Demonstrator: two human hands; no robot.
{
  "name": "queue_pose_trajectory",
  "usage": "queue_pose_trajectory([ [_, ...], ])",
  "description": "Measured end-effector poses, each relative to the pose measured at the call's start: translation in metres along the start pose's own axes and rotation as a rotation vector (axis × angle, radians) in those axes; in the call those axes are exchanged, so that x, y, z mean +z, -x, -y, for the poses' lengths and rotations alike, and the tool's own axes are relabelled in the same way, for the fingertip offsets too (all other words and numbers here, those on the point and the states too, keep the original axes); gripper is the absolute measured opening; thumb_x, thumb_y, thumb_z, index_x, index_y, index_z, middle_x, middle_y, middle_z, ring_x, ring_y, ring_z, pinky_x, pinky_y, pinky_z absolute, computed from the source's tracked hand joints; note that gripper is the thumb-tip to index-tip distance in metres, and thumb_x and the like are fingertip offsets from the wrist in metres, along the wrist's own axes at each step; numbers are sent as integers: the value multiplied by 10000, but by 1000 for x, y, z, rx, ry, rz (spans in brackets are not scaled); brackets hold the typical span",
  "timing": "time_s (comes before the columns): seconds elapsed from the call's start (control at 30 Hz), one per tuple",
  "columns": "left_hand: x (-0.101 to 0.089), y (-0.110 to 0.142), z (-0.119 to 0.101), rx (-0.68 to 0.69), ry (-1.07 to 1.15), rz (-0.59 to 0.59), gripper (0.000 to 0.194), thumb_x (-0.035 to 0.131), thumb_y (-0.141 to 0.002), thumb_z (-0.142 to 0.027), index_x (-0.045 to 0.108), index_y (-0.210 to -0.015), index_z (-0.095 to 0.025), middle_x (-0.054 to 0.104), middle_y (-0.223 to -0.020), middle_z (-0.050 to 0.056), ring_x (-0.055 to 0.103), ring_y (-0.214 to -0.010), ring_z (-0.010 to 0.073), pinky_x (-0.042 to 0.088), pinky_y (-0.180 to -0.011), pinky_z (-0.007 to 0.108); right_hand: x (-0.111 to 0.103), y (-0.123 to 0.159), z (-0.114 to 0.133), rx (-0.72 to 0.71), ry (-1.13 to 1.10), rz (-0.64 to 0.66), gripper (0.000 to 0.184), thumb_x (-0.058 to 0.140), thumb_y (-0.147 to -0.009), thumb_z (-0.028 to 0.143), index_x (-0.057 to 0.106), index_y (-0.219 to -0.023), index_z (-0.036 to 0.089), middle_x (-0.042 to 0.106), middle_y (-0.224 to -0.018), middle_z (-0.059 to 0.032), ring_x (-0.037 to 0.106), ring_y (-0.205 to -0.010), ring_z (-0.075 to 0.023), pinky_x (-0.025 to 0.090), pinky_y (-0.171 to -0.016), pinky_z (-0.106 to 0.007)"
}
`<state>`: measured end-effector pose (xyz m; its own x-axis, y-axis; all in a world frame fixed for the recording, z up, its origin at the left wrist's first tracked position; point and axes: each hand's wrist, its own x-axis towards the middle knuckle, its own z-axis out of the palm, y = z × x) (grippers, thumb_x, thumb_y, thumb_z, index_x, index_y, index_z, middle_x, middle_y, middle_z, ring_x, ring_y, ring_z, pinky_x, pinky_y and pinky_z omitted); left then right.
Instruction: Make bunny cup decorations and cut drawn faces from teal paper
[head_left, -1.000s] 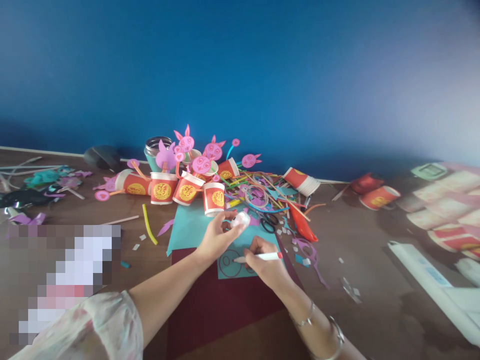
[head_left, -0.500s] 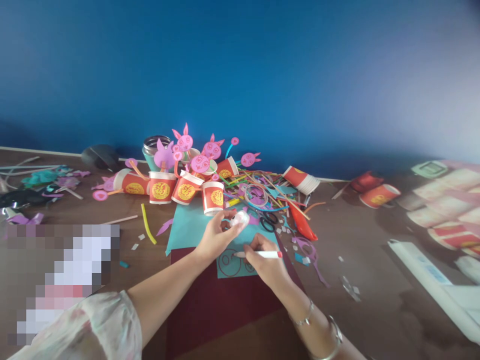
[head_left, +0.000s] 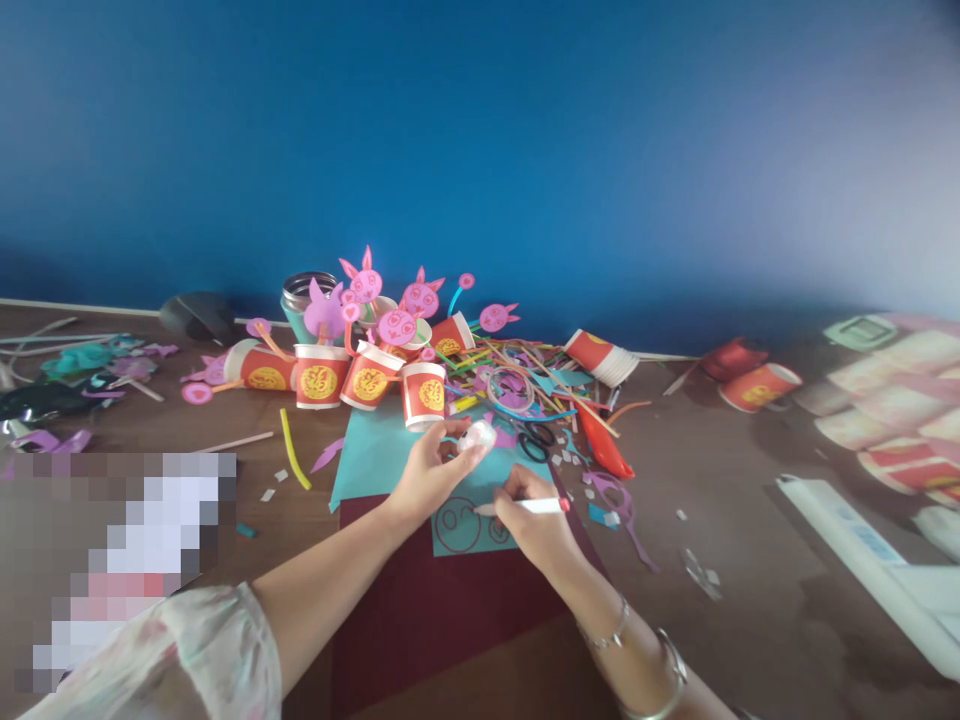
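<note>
My right hand (head_left: 525, 515) is closed round a white marker with a red cap (head_left: 529, 506), its tip on a teal paper sheet (head_left: 465, 520) that bears drawn circles. My left hand (head_left: 435, 470) pinches a small white roll, probably tape (head_left: 478, 436), just above the far edge of that sheet. The teal sheet lies on a dark maroon sheet (head_left: 442, 610) on the brown table (head_left: 720, 520). A larger teal sheet (head_left: 367, 455) lies just beyond.
Red paper cups with pink bunny cut-outs (head_left: 367, 370) stand beyond my hands, beside a metal-lidded jar (head_left: 304, 295). Coloured paper strips, black scissors (head_left: 536, 440) and a red object (head_left: 604, 450) litter the centre. More cups (head_left: 757, 385) and white rolls (head_left: 862, 560) are at right.
The marker in my right hand has shifted slightly along the drawn circles on the teal sheet. My left hand keeps the white roll in place.
</note>
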<state>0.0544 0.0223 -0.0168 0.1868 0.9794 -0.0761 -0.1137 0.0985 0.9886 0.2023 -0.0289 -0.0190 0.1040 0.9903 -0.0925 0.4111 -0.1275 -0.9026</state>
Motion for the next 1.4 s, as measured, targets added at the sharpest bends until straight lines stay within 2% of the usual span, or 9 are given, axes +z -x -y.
queue_pose_trajectory([
  [0.3, -1, 0, 1, 3, -11, -1, 446, 703, -711, -427, 572, -1028, -142, 630, -907, 54, 592, -679, 131, 503, -612, 272, 0, 2, 5, 34, -26, 25, 185, 486, -649, 233, 357, -517, 231, 442, -378, 69, 402, -367, -92, 312, -383, -204],
  [0.53, 0, 0, 1, 4, -2, 12, 463, 697, -707, -442, 558, -1027, -138, 617, -975, 67, 585, -693, 130, 499, -623, 280, 2, 2, 4, 35, 26, 70, 189, 483, -673, 236, 364, -527, 231, 474, -387, 61, 411, -373, -95, 314, -388, -204],
  [0.83, 0, 0, 0, -5, 0, 8, 477, 707, -693, -445, 561, -1027, -136, 617, -876, 43, 582, -679, 138, 488, -614, 281, 3, 3, 6, 49, -6, 117, 253, 547, -731, 269, 373, -554, 224, 502, -406, 63, 417, -373, -87, 309, -388, -195],
  [1.03, -1, 0, 0, -11, 3, 10, 466, 716, -694, -429, 566, -1020, -132, 635, -860, 45, 573, -661, 126, 477, -605, 263, -2, 5, 13, -23, -165, 11, 321, 556, -789, 402, 411, -570, 219, 571, -457, 14, 499, -425, -118, 367, -420, -220],
  [1.1, -1, -1, 1, -4, 5, 10, 468, 720, -691, -428, 569, -1020, -133, 636, -866, 46, 572, -653, 124, 473, -597, 259, -1, 6, 14, -53, -187, 33, 308, 567, -785, 405, 419, -591, 217, 562, -462, 20, 484, -419, -112, 367, -419, -221],
  [1.23, 0, -1, 2, 5, 16, 26, 491, 708, -699, -435, 558, -1047, -122, 634, -822, 42, 570, -642, 126, 466, -594, 261, 4, 9, 14, -55, -191, 165, 229, 605, -729, 300, 420, -625, 215, 484, -493, 65, 440, -435, -88, 346, -420, -200],
  [1.4, 0, -1, 0, -3, 2, 22, 484, 705, -698, -435, 562, -1042, -127, 623, -772, 24, 561, -625, 123, 458, -595, 263, 8, 9, 15, -29, -105, 174, 229, 570, -728, 274, 397, -590, 216, 431, -495, 74, 415, -450, -82, 361, -447, -198],
])
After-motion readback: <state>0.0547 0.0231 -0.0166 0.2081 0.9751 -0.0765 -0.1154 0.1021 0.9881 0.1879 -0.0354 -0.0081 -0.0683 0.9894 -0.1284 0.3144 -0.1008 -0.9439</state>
